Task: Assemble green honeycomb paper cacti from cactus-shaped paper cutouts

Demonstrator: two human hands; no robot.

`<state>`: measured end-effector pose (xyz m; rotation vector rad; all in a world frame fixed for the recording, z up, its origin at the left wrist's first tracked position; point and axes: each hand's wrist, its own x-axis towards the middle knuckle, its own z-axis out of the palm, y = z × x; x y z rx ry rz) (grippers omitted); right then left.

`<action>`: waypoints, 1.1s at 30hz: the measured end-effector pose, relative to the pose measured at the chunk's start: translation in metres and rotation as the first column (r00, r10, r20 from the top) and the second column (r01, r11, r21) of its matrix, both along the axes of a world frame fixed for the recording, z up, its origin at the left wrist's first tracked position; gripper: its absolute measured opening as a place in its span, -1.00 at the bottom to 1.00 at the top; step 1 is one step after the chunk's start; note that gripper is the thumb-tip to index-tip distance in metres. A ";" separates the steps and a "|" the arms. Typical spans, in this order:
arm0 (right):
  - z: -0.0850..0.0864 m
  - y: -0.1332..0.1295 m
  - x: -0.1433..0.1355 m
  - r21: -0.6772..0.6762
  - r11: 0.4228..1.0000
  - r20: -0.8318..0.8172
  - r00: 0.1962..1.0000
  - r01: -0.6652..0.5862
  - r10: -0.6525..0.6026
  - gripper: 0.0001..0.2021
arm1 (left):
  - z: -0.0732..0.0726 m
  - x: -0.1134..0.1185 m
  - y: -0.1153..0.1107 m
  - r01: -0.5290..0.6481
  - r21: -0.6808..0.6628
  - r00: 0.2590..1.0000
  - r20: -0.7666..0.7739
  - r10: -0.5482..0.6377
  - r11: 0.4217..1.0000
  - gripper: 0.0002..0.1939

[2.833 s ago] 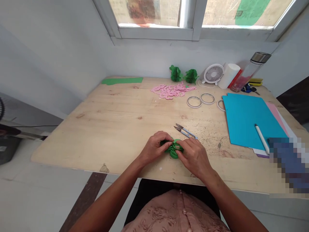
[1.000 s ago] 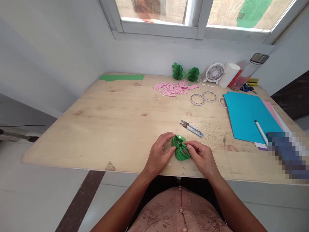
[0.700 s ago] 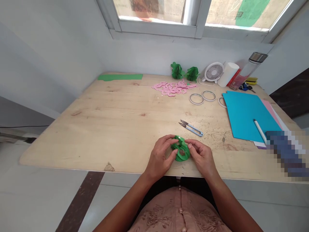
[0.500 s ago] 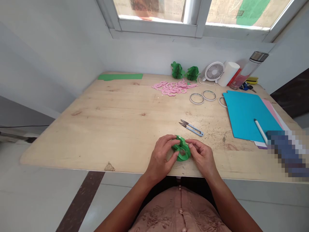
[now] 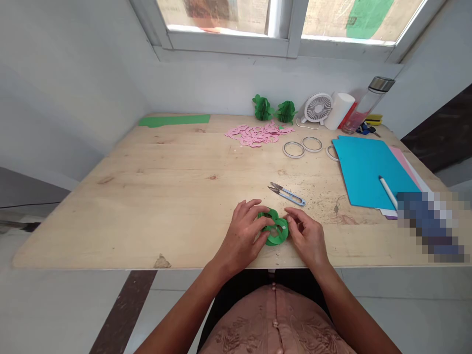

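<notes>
Near the table's front edge, my left hand (image 5: 241, 235) grips a ring-like green paper cutout (image 5: 277, 240), its layers partly fanned, with thumb and fingers on its left side. A small whitish patch shows on the paper's right part. My right hand (image 5: 309, 236) is closed in a pinch just at the cutout's right edge. Whatever lies between those fingertips, if anything, is too small to make out. Just beyond the hands lie blue-handled thread snips (image 5: 287, 193), blades pointing left.
Pink paper cutouts (image 5: 258, 135) are heaped farther back, before two green folded-paper pieces (image 5: 262, 109). Tape rolls (image 5: 294, 150) lie right of the heap. A fan (image 5: 318, 108) and bottle (image 5: 368, 105) stand behind. Blue sheets (image 5: 368, 172) with a pen (image 5: 388, 191) lie right; a green strip (image 5: 175, 120) back left.
The green cutout has turned in my left hand, and a whitish patch now shows on its right side. My right fingertips have shifted slightly. The whole view has swung a little.
</notes>
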<state>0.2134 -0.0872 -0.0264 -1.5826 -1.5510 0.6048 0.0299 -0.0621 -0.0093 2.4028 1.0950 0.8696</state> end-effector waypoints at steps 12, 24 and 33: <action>0.008 -0.015 -0.002 0.242 0.950 0.330 0.938 -0.197 0.110 -0.89 | -0.002 0.003 0.002 0.021 -0.033 1.000 -0.001 -0.021 0.999 -0.81; -0.002 -0.013 -0.007 0.245 0.962 0.245 0.968 -0.119 0.057 -0.82 | -0.004 0.013 -0.010 -0.162 0.178 0.984 0.098 0.146 0.971 -0.86; -0.001 -0.015 -0.012 0.264 0.959 0.216 0.975 -0.106 0.048 -0.81 | 0.006 0.018 -0.011 -0.172 0.061 0.985 0.030 0.171 0.983 -0.84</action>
